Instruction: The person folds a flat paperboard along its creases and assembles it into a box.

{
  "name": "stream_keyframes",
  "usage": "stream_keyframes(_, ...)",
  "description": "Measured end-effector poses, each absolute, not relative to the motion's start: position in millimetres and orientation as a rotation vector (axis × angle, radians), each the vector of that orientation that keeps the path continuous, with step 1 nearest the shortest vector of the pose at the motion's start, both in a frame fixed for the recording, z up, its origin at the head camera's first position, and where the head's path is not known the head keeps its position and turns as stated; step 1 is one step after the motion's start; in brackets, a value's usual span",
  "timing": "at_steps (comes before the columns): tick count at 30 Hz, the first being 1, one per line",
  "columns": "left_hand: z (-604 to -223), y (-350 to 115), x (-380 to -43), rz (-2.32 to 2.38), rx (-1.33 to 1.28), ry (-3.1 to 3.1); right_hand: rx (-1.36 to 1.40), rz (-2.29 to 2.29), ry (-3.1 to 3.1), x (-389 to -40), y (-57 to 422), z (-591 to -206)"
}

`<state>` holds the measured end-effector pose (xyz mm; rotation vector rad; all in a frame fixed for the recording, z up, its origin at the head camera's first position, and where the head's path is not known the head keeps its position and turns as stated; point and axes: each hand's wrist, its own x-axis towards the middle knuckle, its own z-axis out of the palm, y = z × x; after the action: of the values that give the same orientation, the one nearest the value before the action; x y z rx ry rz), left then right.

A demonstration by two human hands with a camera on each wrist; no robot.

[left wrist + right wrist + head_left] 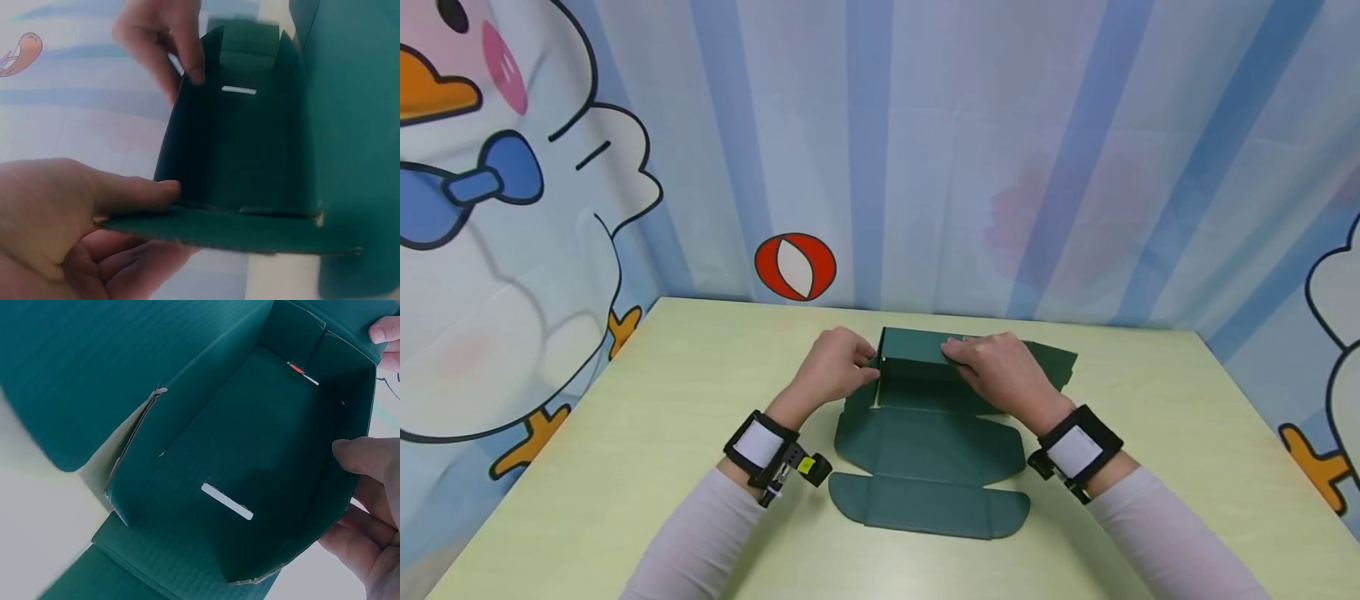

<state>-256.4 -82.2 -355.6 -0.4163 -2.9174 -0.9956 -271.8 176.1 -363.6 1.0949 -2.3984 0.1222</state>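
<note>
A partly folded dark green cardboard box (940, 442) lies on the table, its long lid panel and rounded flaps spread toward me. Its tray part (250, 150) has walls standing up, with a narrow slot (227, 501) in the bottom near one end. My left hand (835, 367) pinches the left end flap (231, 230) between thumb and fingers. With the thumb inside and fingers outside, my right hand (1003, 375) grips the far long wall (350, 425). The right end panel (1051, 360) sticks out flat past the right hand.
The pale yellow table (647, 467) extends around the box on all sides. Behind it hangs a blue striped cloth (925, 167) printed with cartoon ducks and a red ball. Both wrists carry strapped-on cameras (812, 468), the left one near the lid flap.
</note>
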Motion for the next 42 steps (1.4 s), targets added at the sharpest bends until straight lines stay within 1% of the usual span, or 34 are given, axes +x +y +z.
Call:
stream_keyframes(6, -363, -79, -250, -1.104, -0.389, -2.846, 1.102, 0.116, -2.414, -271, 177, -363)
stream_keyframes(15, -370, -90, -253, -1.185, -0.533, -2.821, 1.108, 0.118, -2.424, -269, 177, -362)
stream_keyframes(25, -367, -105, -256, -1.324, -0.664, -2.863, 1.117, 0.122, -2.411, -269, 178, -361)
stream_keyframes(34, -375, -92, -264, -1.272, -0.519, -2.844, 1.119, 0.127, -2.409, -269, 179, -361)
stream_keyframes(42, -380, -76, -268, -1.192, -0.479, -2.817, 1.108, 0.128, -2.426, -269, 178, -362)
